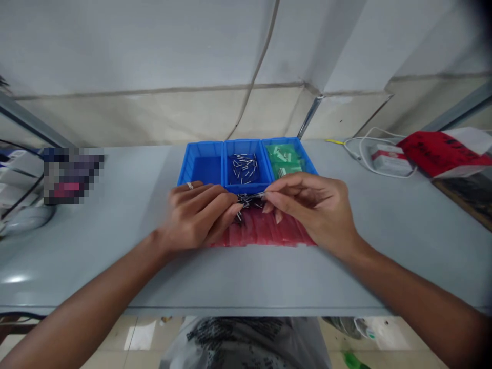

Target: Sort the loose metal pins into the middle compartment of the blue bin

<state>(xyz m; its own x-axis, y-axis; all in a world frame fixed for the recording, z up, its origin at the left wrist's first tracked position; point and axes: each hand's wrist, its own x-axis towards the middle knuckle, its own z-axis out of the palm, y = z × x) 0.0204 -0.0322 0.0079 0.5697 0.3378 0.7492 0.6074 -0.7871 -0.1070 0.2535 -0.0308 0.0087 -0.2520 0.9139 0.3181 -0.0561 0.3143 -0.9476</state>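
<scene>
Slim metal pins with dark parts lie in a small pile on a row of red plastic bags in front of the blue bins. My left hand rests over the left side of the pile, its fingers stretched out and its thumb and index fingertip at the pins. At the pile's right side, my right hand pinches a thin metal pin between thumb and index finger. Its other fingers curl loosely beneath. The left hand's fingers partly cover the bags and the front of the left bin.
Behind my hands stand three joined blue bins: the left bin, the middle bin with loose metal pins, and the right bin with green bags. A white cable, a small box and a red packet lie right.
</scene>
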